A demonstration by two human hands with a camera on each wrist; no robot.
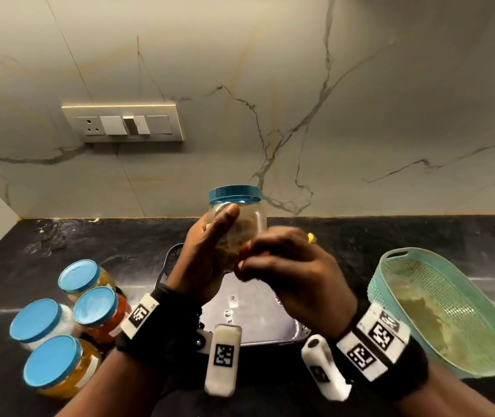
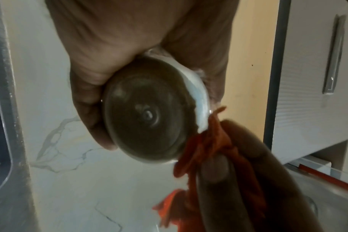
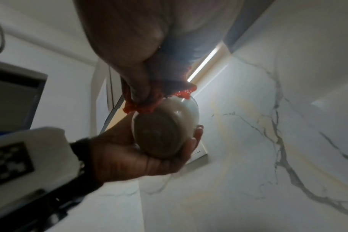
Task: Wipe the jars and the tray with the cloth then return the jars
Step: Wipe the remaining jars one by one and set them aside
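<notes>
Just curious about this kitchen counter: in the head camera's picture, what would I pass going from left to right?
Four blue-lidded jars → left hand holding a jar → right hand with the red cloth → green basket.

Left hand (image 2: 113, 51) grips jar (image 2: 149, 113) base-on; right hand (image 2: 248, 180) presses red cloth (image 2: 205, 144) against it.

held jar (image 1: 241, 218): clear, teal-blue lid, brownish-green contents
cloth (image 2: 207, 150): red-orange
tray (image 1: 255, 314): grey, looks perforated at rim
counter jars (image 1: 59, 323): light-blue lids
basket (image 1: 439, 308): mint-green mesh
countertop (image 1: 89, 242): black
wall (image 1: 270, 100): white, grey-gold veins
</notes>
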